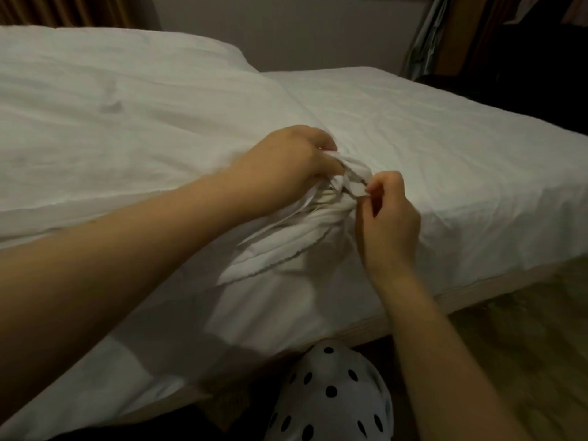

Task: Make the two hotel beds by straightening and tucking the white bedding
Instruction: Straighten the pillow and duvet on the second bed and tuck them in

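— What's nearest?
— Polka-dot cloth [331, 396], with open floor [525, 332] to its right.
— And the hands?
— At the mattress's [471, 286] near edge, the left hand [286, 160] clutches the bunched white bedding [296, 230] and the right hand [388, 218] pinches its strip. Flat sheet [413, 135] lies beyond.

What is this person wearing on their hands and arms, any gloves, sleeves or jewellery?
No gloves: the left hand and right hand are bare, with no ring, watch or bracelet visible. The left forearm and right forearm are uncovered too; no sleeve reaches into view.
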The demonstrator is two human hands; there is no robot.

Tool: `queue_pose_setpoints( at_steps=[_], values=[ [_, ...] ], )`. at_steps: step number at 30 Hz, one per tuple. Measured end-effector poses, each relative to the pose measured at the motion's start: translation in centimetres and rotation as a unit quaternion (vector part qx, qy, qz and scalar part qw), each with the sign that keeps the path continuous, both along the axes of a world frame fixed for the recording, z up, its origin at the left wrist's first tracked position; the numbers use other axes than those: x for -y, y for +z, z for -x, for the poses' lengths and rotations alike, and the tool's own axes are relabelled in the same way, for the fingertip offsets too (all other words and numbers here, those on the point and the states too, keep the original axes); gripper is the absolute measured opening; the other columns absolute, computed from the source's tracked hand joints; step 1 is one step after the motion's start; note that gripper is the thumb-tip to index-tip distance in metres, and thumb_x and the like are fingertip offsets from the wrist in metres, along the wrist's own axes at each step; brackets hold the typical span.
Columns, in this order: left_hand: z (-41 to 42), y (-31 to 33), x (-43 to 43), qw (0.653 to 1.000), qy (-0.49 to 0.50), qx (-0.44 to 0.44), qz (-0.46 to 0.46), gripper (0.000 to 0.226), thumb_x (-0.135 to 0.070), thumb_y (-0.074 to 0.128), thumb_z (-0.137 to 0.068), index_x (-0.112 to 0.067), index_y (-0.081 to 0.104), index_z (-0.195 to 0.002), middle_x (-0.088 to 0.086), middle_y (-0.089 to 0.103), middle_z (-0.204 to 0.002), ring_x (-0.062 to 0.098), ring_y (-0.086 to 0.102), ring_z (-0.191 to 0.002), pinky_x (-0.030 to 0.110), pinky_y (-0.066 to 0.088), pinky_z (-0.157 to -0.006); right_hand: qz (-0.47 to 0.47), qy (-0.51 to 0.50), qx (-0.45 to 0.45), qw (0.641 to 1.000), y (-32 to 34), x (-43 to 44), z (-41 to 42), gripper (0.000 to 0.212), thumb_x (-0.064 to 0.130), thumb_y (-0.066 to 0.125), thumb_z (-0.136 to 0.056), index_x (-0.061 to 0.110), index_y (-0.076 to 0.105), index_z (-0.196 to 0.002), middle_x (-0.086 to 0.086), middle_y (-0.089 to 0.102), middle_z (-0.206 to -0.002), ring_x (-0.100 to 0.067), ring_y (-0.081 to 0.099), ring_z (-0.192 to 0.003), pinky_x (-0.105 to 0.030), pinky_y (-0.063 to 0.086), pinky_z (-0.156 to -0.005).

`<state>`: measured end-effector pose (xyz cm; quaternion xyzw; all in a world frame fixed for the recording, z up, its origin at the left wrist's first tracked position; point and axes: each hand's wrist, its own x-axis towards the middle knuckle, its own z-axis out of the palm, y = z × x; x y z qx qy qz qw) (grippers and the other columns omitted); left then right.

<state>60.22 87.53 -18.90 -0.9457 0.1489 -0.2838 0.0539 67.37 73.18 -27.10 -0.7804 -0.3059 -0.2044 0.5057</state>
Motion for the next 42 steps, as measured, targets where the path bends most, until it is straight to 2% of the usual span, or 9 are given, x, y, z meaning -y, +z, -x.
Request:
queue_pose_setpoints(
  at_steps=[5,11,16,22,26,29,34,40,42],
  values=[
    [-0.4,-0.7,-0.3,0.999,-0.024,0.008,0.022,0.038,-0.024,0.043,-0.081,-0.009,0.077,-0.091,0.019,0.069,-0.091,0.036,0.066,-0.08,0.039,0.053,-0.073,-0.203,0.031,-0.227,0.952,-0.6,-2.8,1.8,0.025,0.021,0.07,-0.087,0.016,0.047,-0.097,0.009,0.059,-0.079,0.01,0.055,-0.063,-0.006,0.039,-0.057],
    [-0.5,-1.1,-0.5,0.998,-0.047,0.032,0.026,0.033,-0.019,0.046,-0.079,-0.007,0.076,-0.085,0.018,0.069,-0.087,0.035,0.066,-0.076,0.037,0.053,-0.068,-0.115,0.037,-0.319,0.94,-1.6,-3.3,1.7,0.028,0.032,0.069,-0.085,0.008,0.072,-0.099,-0.001,0.065,-0.077,-0.017,0.064,-0.079,-0.035,0.055,-0.072],
    [-0.4,-1.0,-0.5,0.997,-0.055,0.048,0.03,0.031,-0.019,0.049,-0.079,-0.008,0.076,-0.085,0.017,0.07,-0.088,0.036,0.067,-0.077,0.039,0.053,-0.071,-0.062,-0.009,-0.304,0.951,-1.4,-3.2,1.1,0.034,0.03,0.061,-0.089,0.019,0.057,-0.057,-0.007,0.061,-0.061,-0.028,0.061,-0.068,-0.045,0.053,-0.073],
    [-0.5,-0.2,-0.6,0.996,-0.056,0.06,0.02,0.033,-0.024,0.048,-0.082,-0.013,0.077,-0.092,0.017,0.068,-0.088,0.035,0.065,-0.076,0.033,0.049,-0.07,-0.02,-0.084,-0.097,0.991,1.3,0.2,-0.7,0.025,0.016,0.054,-0.09,0.003,0.065,-0.072,-0.013,0.064,-0.069,-0.028,0.062,-0.065,-0.047,0.053,-0.067],
    [-0.8,-1.1,-1.2,0.997,-0.047,0.035,0.043,0.035,-0.029,0.046,-0.082,-0.016,0.077,-0.091,0.014,0.067,-0.085,0.033,0.066,-0.073,0.033,0.051,-0.066,-0.071,-0.05,-0.209,0.974,-1.3,-1.3,0.1,0.038,0.035,0.055,-0.087,0.004,0.058,-0.065,-0.015,0.061,-0.064,-0.039,0.06,-0.069,-0.056,0.052,-0.065],
    [-1.1,-1.5,-1.1,0.998,-0.043,0.025,0.038,0.035,-0.028,0.045,-0.081,-0.014,0.077,-0.088,0.014,0.066,-0.083,0.034,0.064,-0.073,0.033,0.05,-0.064,-0.07,0.016,-0.3,0.951,-2.1,-1.9,1.3,0.043,0.053,0.062,-0.085,0.016,0.056,-0.063,-0.003,0.059,-0.062,-0.027,0.059,-0.064,-0.045,0.054,-0.065],
    [-0.9,-1.5,-1.0,0.997,-0.045,0.045,0.04,0.033,-0.024,0.046,-0.081,-0.01,0.077,-0.086,0.015,0.066,-0.082,0.035,0.062,-0.072,0.037,0.052,-0.061,-0.069,0.051,-0.367,0.926,-1.4,-3.3,1.2,0.04,0.04,0.064,-0.087,0.021,0.052,-0.054,0.004,0.048,-0.051,-0.012,0.044,-0.052,-0.025,0.033,-0.052],
    [-0.8,-0.8,-0.9,0.997,-0.044,0.04,0.041,0.031,-0.021,0.048,-0.082,-0.01,0.076,-0.091,0.014,0.066,-0.085,0.034,0.063,-0.075,0.035,0.05,-0.067,-0.179,0.173,-0.56,0.791,0.1,-2.3,0.8,0.037,0.012,0.051,-0.093,0.016,0.04,-0.058,0.008,0.031,-0.036,-0.004,0.022,-0.026,-0.015,0.015,-0.028],
    [-0.7,0.2,-0.7,0.997,-0.046,0.042,0.043,0.03,-0.02,0.05,-0.083,-0.009,0.075,-0.095,0.015,0.066,-0.089,0.034,0.064,-0.078,0.033,0.048,-0.072,-0.131,0.131,-0.473,0.861,0.8,-0.1,-0.2,0.042,0.009,0.054,-0.089,0.016,0.042,-0.049,0.008,0.032,-0.034,-0.007,0.024,-0.029,-0.017,0.018,-0.033]
  ],
)
